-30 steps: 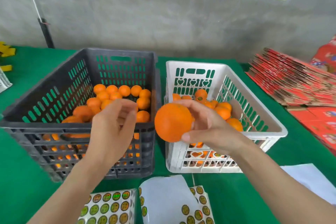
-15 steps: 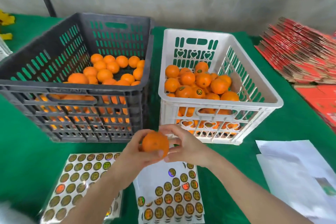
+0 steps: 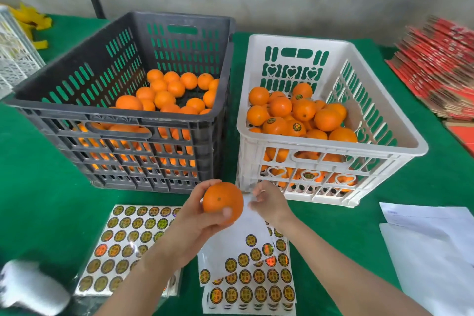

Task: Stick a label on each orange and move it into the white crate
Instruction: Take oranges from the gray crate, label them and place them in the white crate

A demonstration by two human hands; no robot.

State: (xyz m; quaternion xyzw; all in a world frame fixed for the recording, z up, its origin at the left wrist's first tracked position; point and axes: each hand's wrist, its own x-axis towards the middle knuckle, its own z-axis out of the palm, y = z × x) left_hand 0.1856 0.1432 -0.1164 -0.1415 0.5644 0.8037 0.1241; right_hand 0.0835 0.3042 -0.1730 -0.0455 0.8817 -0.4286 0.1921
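Clamping the orange (image 3: 221, 200), left grip (image 3: 195, 220) hovers over sticker sheets (image 3: 246, 279) near white crate (image 3: 331, 147); right grip (image 3: 269, 204) unclear.

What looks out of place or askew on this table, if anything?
Nothing is spilled or damaged. Only the top label sheet lies crooked on its stack, its emptied upper part seeming to curl up toward the orange in the left hand.

**FLAT, BRIGHT LIGHT; SOFT AT THE MARGINS**

Lit evenly from above, with only faint shadows under the dark crate (image 3: 123, 120) and white crate (image 3: 331, 149). Foil glints across the sticker sheets (image 3: 123, 246). Smeared white blur (image 3: 30, 287) at bottom left. Bowed at the edges by wide-angle distortion.
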